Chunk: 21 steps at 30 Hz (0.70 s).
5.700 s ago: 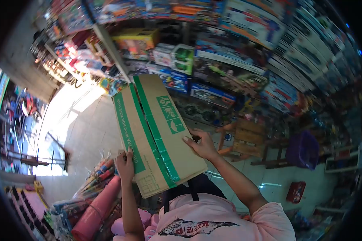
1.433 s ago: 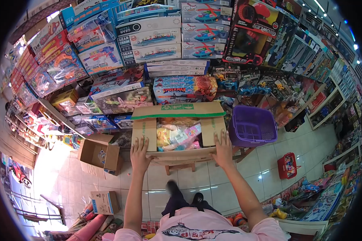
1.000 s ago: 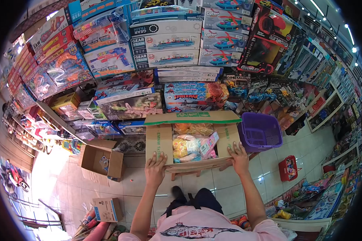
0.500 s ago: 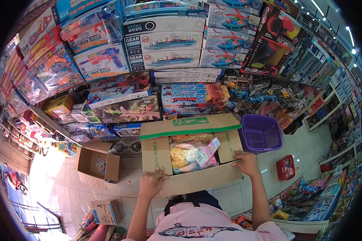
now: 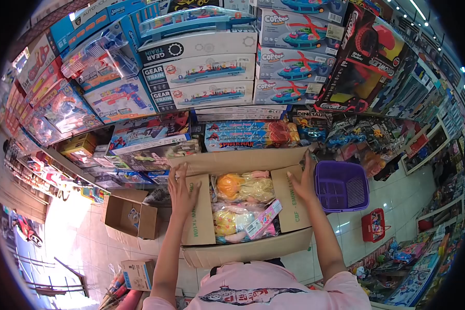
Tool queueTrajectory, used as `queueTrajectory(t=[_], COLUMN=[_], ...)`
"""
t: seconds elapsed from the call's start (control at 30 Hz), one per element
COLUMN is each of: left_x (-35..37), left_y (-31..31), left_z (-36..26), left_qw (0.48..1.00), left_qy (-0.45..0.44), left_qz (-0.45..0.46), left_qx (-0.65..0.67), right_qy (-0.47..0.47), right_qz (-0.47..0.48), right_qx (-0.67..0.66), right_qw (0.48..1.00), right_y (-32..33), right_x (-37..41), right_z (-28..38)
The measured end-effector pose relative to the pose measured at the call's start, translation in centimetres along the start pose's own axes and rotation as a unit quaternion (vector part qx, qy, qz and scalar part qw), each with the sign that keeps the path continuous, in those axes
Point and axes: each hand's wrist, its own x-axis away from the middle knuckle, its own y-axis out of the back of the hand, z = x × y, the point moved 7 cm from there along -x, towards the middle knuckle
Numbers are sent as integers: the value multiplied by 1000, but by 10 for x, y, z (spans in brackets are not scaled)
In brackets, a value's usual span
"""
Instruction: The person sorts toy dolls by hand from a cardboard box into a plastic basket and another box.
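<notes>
- The cardboard box [image 5: 247,252] is wide, brown and open at the top, with green lettering on its side flaps. Its far flap stands up, its near flap slopes toward the person, and the side flaps cover the left and right ends of the opening.
- The smaller open carton [image 5: 130,215] sits on the floor to the left; the purple basket [image 5: 341,187] is just beside the box's right end.
- Clear-wrapped goods [image 5: 245,199] fill the opening, orange and pale yellow at the far side, yellow, white and pink at the near side.
- The left hand [image 5: 182,192] reaches forward, fingers spread and thumb apart, at the box's far left corner.
- The right hand [image 5: 303,181] mirrors it at the far right corner, open, thumb inward over the side flap and fingers pointing away.
- The box lies between the hands, most of its opening nearer the person than their fingertips.
- A pink label [image 5: 264,219] with a barcode slants across the near goods.
</notes>
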Motion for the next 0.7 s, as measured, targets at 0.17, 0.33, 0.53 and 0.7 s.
queueTrajectory(t=[0.17,0.33,0.53,0.7], left_x=[-24,-21,-2,15], left_y=[-19,-29,-23,-27], left_z=[34,39,24,20], left_qw=[953,978,986,986], left_qy=[102,122,163,157], left_qz=[-228,-117,-33,11], left_qx=[169,121,28,-47], right_qy=[-215,-242,-200,-96], right_qz=[3,-10,-49,-32], right_qx=[-198,-103,-97,32], right_qw=[956,965,974,994], right_y=[-31,-30,-8,3], right_x=[-45,-42,-17,16], right_z=[-20,-22,-9,9])
